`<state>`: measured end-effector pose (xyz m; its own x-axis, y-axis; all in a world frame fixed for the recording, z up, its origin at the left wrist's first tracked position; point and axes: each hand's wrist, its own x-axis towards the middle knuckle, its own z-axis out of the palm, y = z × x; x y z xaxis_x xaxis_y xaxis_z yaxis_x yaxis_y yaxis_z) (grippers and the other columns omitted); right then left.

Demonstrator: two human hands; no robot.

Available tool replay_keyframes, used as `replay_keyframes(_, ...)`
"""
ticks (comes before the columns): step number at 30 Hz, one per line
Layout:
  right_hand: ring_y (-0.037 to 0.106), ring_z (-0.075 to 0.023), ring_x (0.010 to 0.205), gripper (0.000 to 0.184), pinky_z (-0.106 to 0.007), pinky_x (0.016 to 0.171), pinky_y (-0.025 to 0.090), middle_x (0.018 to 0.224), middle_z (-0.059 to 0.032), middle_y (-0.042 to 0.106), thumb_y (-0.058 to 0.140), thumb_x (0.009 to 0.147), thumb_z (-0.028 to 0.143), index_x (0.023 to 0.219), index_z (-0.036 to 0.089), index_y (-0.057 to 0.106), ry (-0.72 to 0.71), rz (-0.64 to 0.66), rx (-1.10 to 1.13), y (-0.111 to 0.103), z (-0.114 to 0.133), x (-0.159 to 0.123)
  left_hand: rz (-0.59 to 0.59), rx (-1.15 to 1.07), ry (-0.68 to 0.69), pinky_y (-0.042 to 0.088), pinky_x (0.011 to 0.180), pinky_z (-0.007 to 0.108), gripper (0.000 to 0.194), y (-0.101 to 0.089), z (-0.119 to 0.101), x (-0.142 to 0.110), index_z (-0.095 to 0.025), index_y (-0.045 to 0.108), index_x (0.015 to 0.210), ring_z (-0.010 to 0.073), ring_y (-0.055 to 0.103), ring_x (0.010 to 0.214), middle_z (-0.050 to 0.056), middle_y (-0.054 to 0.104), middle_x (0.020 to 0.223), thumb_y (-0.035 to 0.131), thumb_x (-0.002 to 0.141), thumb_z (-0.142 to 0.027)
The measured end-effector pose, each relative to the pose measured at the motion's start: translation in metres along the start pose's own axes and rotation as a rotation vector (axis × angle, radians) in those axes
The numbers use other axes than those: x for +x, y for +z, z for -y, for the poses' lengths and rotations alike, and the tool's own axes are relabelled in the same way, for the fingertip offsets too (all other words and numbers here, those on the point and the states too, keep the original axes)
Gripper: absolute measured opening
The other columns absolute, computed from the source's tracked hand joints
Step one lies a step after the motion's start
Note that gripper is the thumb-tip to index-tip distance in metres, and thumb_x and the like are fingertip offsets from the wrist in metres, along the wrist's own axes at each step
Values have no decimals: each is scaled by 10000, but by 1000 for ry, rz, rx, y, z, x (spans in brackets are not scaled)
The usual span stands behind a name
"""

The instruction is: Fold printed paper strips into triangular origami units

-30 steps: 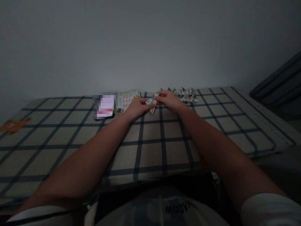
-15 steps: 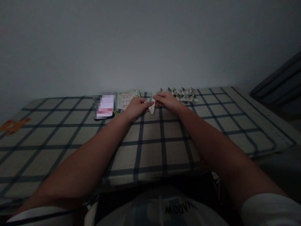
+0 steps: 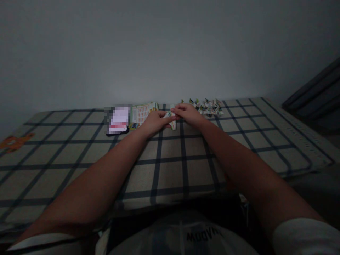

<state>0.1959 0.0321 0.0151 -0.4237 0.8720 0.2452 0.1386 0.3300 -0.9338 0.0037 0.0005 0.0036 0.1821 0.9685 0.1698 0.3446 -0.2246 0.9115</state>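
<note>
Between my two hands is a small piece of folded printed paper point(image 3: 173, 124), white and green, with a slanted folded edge on its left part. My left hand point(image 3: 154, 122) grips its left side, thumb stretched across the top. At its upper right, my right hand point(image 3: 189, 113) pinches the paper between thumb and fingers. Just left of my left hand lies a stack of printed leaflets point(image 3: 142, 112). Beyond my right hand, several small folded paper pieces point(image 3: 211, 108) with pointed tips stand grouped on the cloth.
A phone point(image 3: 119, 120) with a lit, blurred-out screen lies left of the leaflets. The checked tablecloth point(image 3: 170, 173) covers the table, with an orange figure point(image 3: 16, 141) at its left. A pale wall point(image 3: 170, 49) rises behind the far edge.
The folded paper has turned slightly and stands straighter, its lower end a little further right. My left thumb has slid right across it. My right hand has barely moved.
</note>
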Motion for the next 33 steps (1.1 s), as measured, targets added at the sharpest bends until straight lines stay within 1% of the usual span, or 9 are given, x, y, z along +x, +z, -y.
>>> replay_keyframes(3, 536, -108, 613, 329, -235, 605, 427, 660, 8, 602, 682, 959, 407, 737, 166, 643, 35, 26, 74, -2, -5, 2, -18, -132, -22, 488, 538, 229, 394, 2, 1, 2, -152, 711, 703, 104, 587, 584, 10, 626, 656, 887, 719, -505)
replay_keyframes(5, 542, -102, 604, 261, -224, 589, 427, 655, 14, 610, 697, 944, 355, 771, 162, 666, 62, 41, 106, -3, -9, 2, -25, -227, -55, 535, 582, 235, 395, 3, -1, 2, -144, 702, 700, 101, 597, 606, 19, 643, 687, 905, 704, -483)
replay_keyframes(8, 557, -91, 609, 140, -213, 597, 450, 687, 17, 638, 715, 908, 265, 828, 153, 694, 75, 44, 151, -3, -10, 2, -21, -277, -75, 556, 598, 232, 420, 3, -2, 2, -142, 656, 653, 94, 581, 604, 11, 618, 658, 925, 690, -463)
replay_keyframes(11, 563, -87, 608, 95, -206, 597, 460, 688, 20, 643, 712, 891, 214, 822, 153, 693, 74, 35, 161, -3, -9, 1, -21, -255, -68, 559, 598, 225, 431, 4, -2, 2, -141, 637, 638, 89, 572, 605, -2, 593, 637, 924, 702, -456)
replay_keyframes(18, 558, -93, 599, 117, -216, 591, 460, 681, 22, 636, 748, 866, 209, 789, 167, 669, 98, -11, 132, 0, -4, 0, 24, -219, -81, 570, 633, 223, 363, 4, -10, -2, -134, 684, 690, 92, 588, 627, 11, 639, 682, 885, 773, -425)
replay_keyframes(22, 543, -99, 602, 150, -223, 605, 441, 651, 26, 605, 698, 900, 177, 761, 171, 641, 98, -41, 77, 2, -2, 0, 47, -294, -83, 605, 744, 244, 321, 6, -8, -2, -131, 729, 784, 103, 645, 711, 26, 696, 769, 880, 793, -414)
replay_keyframes(26, 529, -106, 605, 210, -231, 616, 431, 641, 31, 581, 680, 940, 219, 747, 180, 603, 84, -103, 55, 1, 0, -1, 78, -392, -132, 614, 810, 255, 303, 6, -3, 1, -119, 739, 857, 108, 690, 764, 56, 734, 845, 831, 857, -408)
replay_keyframes(29, 517, -93, 596, 220, -222, 604, 422, 641, 39, 575, 686, 939, 211, 743, 176, 594, 87, -116, 87, 1, 2, 0, 109, -414, -160, 620, 772, 260, 262, 6, -4, 0, -120, 724, 888, 113, 694, 741, 62, 732, 837, 768, 922, -376)
replay_keyframes(33, 506, -78, 576, 193, -205, 575, 416, 641, 46, 585, 703, 927, 225, 767, 173, 608, 110, -90, 194, 0, 0, 1, 124, -413, -133, 622, 707, 266, 258, 6, -5, 0, -120, 702, 925, 121, 682, 681, 46, 705, 769, 716, 963, -374)
